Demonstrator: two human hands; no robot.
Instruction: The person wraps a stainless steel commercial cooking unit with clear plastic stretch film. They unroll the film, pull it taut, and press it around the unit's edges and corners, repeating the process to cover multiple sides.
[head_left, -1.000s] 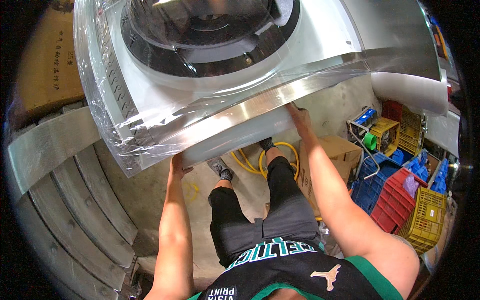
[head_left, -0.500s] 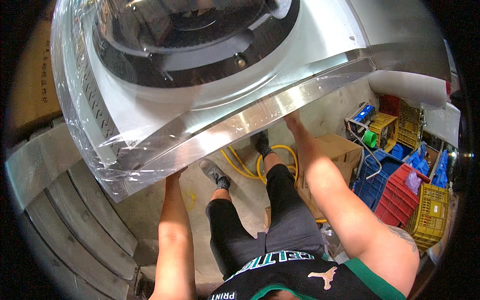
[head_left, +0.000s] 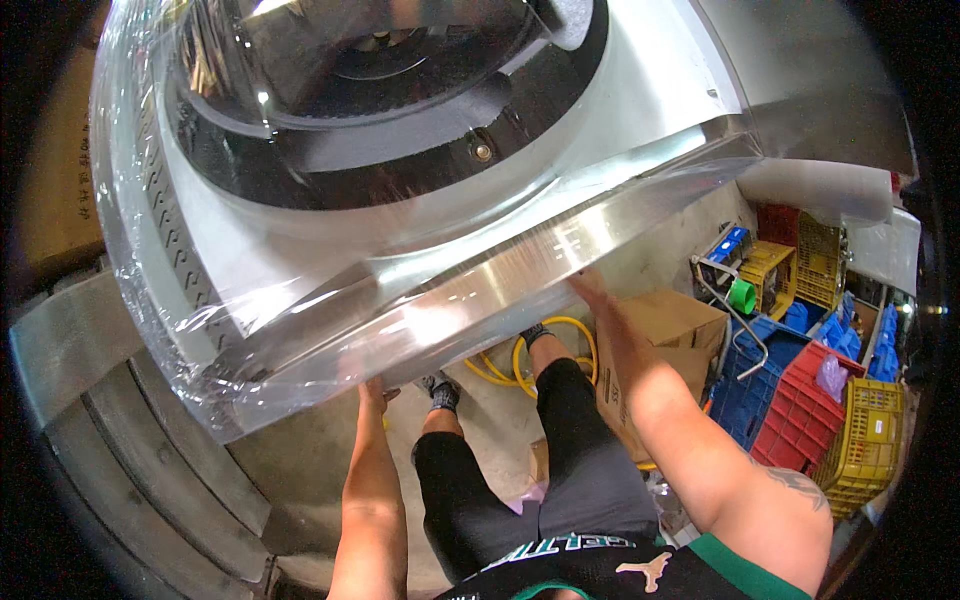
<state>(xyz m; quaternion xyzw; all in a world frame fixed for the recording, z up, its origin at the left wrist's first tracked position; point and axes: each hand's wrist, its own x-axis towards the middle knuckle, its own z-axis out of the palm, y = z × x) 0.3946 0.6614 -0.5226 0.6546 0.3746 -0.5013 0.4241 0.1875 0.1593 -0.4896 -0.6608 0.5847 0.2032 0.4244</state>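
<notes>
A large stainless-steel unit wrapped in clear plastic film fills the upper view, with a round dark bowl-shaped opening in its top. My left hand grips its lower near edge from underneath. My right hand holds the same edge further right, fingers partly hidden under the steel rim. Both arms reach up from the lower edge. My legs in black shorts and my shoes stand below the unit.
A yellow hose lies coiled on the concrete floor by my feet. A cardboard box sits right of my leg. Blue, red and yellow plastic crates are stacked at right. Curved grey metal panels lie at left.
The wrapped steel unit has swung nearer and lower toward the camera, filling more of the view. Both hands stayed on its lower edge and moved with it.
</notes>
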